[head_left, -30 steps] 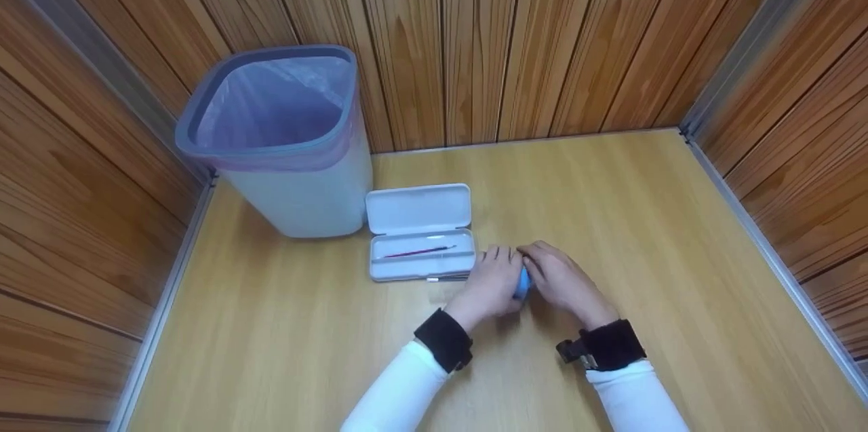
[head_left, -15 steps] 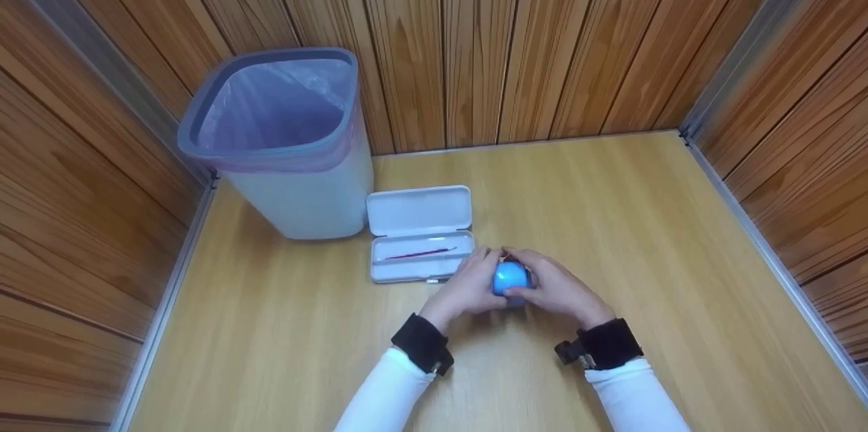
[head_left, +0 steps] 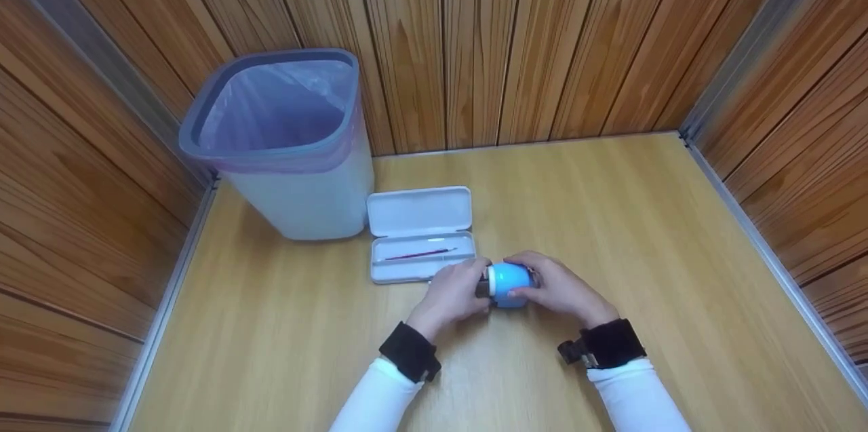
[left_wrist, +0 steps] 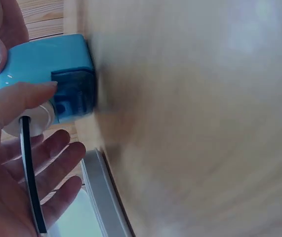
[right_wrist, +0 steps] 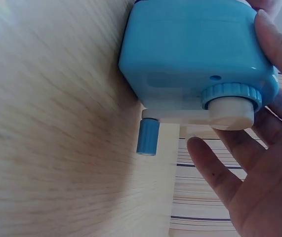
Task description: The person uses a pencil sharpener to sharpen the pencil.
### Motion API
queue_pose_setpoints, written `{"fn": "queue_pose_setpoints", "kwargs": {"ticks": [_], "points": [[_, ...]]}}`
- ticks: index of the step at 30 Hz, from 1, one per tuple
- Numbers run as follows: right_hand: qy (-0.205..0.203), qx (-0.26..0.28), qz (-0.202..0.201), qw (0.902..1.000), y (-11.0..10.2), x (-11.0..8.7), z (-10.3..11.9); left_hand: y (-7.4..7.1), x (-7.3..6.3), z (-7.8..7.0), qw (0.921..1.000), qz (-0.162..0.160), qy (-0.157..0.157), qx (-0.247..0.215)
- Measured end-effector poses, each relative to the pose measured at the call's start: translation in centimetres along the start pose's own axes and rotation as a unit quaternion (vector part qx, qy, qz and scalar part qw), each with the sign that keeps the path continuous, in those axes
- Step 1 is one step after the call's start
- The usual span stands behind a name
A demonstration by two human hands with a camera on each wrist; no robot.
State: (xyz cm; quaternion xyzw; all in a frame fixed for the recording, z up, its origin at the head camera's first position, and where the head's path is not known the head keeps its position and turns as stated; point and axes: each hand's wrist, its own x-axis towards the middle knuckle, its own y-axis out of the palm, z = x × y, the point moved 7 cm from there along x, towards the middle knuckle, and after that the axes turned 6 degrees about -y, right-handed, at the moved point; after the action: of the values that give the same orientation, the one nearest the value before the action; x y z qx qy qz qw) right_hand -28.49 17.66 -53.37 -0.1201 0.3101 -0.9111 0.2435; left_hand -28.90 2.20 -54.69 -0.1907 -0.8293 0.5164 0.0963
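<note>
A blue pencil sharpener point(head_left: 510, 283) with a hand crank sits on the table between both hands. My right hand point(head_left: 559, 289) grips its body, thumb on the near side and fingers on the far side. On its front end, my left hand point(head_left: 451, 293) has its thumb across the white collar point(left_wrist: 41, 118) beside the dark see-through drawer point(left_wrist: 74, 94), forefinger opposite; the other fingers are loosely extended. A black pencil point(left_wrist: 30, 173) with a white end sticks out of the collar and passes over the left palm. At the back, the crank's blue knob point(right_wrist: 148, 137) hangs free of the right fingers.
Just beyond the left hand lies a white pencil case point(head_left: 420, 211), lid raised, with a red pencil point(head_left: 417, 254) inside. A lined waste bin point(head_left: 298, 201) stands at the back left. Wood-panelled walls point(head_left: 475, 45) enclose the table on three sides.
My left hand has shifted left along the sharpener, uncovering its blue body and white collar. The right hand has stayed on the sharpener, its thumb coming round to the near side.
</note>
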Motion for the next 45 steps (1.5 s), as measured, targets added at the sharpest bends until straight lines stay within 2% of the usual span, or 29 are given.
{"fn": "queue_pose_setpoints", "kwargs": {"ticks": [7,15,18,22,27,31,37,40,45], "points": [[0.027,-0.002,0.002,0.9996,0.1,0.0,-0.1,0.1,-0.3,0.1,0.9997,-0.017,0.013,0.014],[0.048,-0.044,0.011,0.9978,0.2,0.1,0.1,-0.5,-0.8,0.5,0.9993,-0.025,0.011,-0.027],[0.043,-0.056,0.006,0.9975,0.3,0.2,0.4,-0.9,-0.9,0.5,0.9989,-0.038,0.020,-0.019],[0.016,-0.070,0.001,0.9974,0.9,0.8,1.0,-1.2,-1.1,0.1,0.9953,-0.077,0.054,0.022],[-0.040,-0.094,0.007,0.9948,2.1,1.6,1.6,-1.3,-1.5,-0.6,0.9816,-0.145,0.109,0.060],[-0.044,-0.089,0.002,0.9950,2.5,1.9,1.7,-1.5,-1.7,-0.7,0.9748,-0.172,0.120,0.076],[-0.021,-0.059,0.005,0.9980,2.6,2.0,1.3,-1.8,-1.8,-0.7,0.9732,-0.173,0.118,0.095],[-0.006,-0.041,0.010,0.9991,2.7,1.8,0.9,-1.9,-1.8,-0.5,0.9751,-0.164,0.119,0.090],[-0.004,-0.008,0.008,0.9999,2.6,1.8,0.7,-2.0,-1.9,-0.2,0.9778,-0.154,0.119,0.078]]}}
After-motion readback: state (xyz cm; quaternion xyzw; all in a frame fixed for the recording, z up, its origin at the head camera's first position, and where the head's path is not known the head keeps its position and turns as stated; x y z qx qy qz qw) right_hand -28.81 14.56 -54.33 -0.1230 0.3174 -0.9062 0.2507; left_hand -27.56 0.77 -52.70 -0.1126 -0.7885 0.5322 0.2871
